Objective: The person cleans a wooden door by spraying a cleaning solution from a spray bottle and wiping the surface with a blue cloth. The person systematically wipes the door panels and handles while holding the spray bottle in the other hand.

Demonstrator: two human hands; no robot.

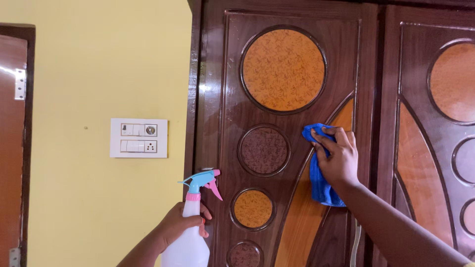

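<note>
Your left hand sits lowest and closest in the head view, fingers curled tight around the neck of a white spray bottle. You hold the bottle upright in front of the lower left edge of the wardrobe door. Its light blue spray head points to the left, and the pink trigger hangs down on the right side, just above your knuckles. None of your fingers rests on the trigger.

Your right hand is higher and further right, reaching in from the lower right corner along your forearm. It presses a blue cloth flat against the glossy dark brown door panel, fingers spread slightly over the upper part of the cloth. The rest of the cloth hangs down below your palm, lying over the curved orange inlay strip that sweeps up the door.

Left of the cloth, a column of round inlays runs down the panel: a large orange circle at the top, a smaller dark brown circle level with your right hand, then a small orange circle beside the bottle. A second wardrobe door with matching inlays stands to the right.

On the yellow wall to the left, a white switch plate is mounted well apart from the bottle, and a reddish-brown door shows at the far left edge.
</note>
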